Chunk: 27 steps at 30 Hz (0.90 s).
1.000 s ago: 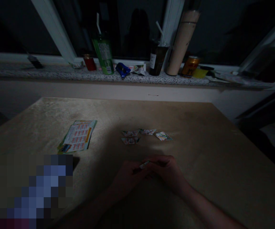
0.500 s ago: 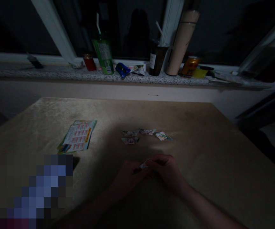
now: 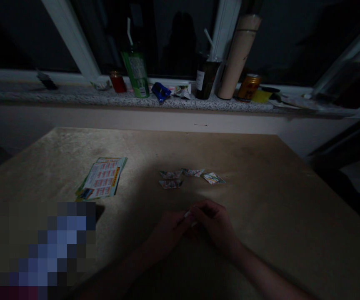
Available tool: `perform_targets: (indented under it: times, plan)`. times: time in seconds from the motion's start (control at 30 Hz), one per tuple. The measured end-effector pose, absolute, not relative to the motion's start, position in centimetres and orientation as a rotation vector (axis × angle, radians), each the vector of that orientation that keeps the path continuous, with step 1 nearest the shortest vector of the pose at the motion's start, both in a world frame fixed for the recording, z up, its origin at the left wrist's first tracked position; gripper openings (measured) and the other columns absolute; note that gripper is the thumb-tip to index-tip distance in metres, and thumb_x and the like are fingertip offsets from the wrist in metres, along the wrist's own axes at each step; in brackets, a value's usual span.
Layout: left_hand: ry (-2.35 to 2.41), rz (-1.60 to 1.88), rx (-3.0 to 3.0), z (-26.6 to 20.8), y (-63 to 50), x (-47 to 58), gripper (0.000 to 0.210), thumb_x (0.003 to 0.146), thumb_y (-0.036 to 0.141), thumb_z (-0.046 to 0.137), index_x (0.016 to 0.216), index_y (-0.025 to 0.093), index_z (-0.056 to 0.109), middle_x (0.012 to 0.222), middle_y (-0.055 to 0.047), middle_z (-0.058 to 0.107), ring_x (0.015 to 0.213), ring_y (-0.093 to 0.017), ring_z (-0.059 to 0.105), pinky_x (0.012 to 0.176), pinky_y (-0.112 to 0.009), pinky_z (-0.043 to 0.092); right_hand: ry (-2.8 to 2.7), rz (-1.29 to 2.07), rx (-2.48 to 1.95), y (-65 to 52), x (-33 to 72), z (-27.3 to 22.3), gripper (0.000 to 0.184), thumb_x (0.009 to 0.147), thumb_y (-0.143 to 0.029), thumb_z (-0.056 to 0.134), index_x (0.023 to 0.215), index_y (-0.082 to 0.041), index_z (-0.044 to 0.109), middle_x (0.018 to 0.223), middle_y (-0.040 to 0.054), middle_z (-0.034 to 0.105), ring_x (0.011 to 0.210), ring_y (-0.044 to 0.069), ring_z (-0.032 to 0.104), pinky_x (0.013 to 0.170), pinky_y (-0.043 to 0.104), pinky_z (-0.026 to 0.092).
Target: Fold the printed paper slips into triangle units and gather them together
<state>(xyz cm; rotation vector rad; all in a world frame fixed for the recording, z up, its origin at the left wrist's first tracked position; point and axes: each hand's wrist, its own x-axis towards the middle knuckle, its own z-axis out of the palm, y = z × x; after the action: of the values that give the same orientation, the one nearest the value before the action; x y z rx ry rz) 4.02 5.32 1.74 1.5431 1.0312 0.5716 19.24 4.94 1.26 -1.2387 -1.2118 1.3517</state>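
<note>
My left hand [image 3: 170, 229] and my right hand [image 3: 213, 218] meet low over the table, fingertips pinched together around a small piece of folded paper [image 3: 187, 214]. Only a pale edge of the paper shows; my fingers cover the rest. Just beyond my hands lie several folded paper pieces with coloured print: two slanted ones at the left, one above the other, a folded piece [image 3: 193, 172] in the middle and a diamond-shaped folded piece [image 3: 213, 178] at the right. To the left rests a stack of printed sheets [image 3: 101, 178] with red and green print.
On the granite windowsill [image 3: 83, 95] stand a green cup [image 3: 138, 73] with a straw, a dark cup [image 3: 205, 79], a tall pink flask [image 3: 238, 58], a gold can [image 3: 248, 87] and a red jar [image 3: 117, 82]. A blue wrapper [image 3: 161, 92] lies among them. The lower left is pixelated.
My right fingers have shifted slightly over the folded paper, and less of it shows now. The pieces on the table and the stack of sheets stay where they were.
</note>
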Motion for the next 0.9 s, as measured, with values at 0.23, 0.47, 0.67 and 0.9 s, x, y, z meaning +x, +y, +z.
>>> perform_targets:
  times: [0.23,0.47,0.67,0.9]
  plan:
    - [0.937,0.521,1.437,1.52,5.11,4.04,0.049,0.09,0.051,0.039,0.066,0.014,0.062,0.058,-0.003,0.067,0.054,-0.014,0.062,0.055,-0.02,0.044,-1.689,1.137,-1.207,5.54,19.82,1.01,0.042,0.09,-0.044,0.041,0.057,-0.019,0.049,0.053,-0.003,0.047,0.051,0.011,0.042,0.05,0.023,0.033]
    - [0.856,0.441,1.317,1.31,4.98,3.86,0.041,0.086,0.048,0.051,0.067,0.014,0.062,0.058,-0.002,0.064,0.053,-0.013,0.06,0.053,-0.02,0.044,-1.602,1.208,-1.196,5.34,19.8,1.3,0.045,0.088,-0.051,0.041,0.057,-0.019,0.046,0.052,-0.0035,0.044,0.05,0.01,0.04,0.047,0.022,0.032]
    - [0.743,0.449,1.243,1.49,4.97,3.48,0.036,0.086,0.044,0.052,0.07,0.014,0.063,0.056,-0.001,0.063,0.049,-0.011,0.057,0.05,-0.018,0.042,-1.511,1.337,-1.164,5.32,19.49,1.65,0.047,0.085,-0.055,0.045,0.056,-0.019,0.048,0.051,-0.0035,0.045,0.048,0.01,0.041,0.046,0.021,0.033]
    - [0.801,0.496,1.335,1.64,4.88,3.54,0.041,0.086,0.046,0.049,0.064,0.014,0.06,0.051,0.0,0.059,0.046,-0.01,0.052,0.051,-0.018,0.038,-1.651,1.507,-1.067,5.19,19.91,1.15,0.046,0.086,-0.053,0.044,0.057,-0.018,0.049,0.051,-0.0042,0.043,0.049,0.009,0.038,0.047,0.021,0.031]
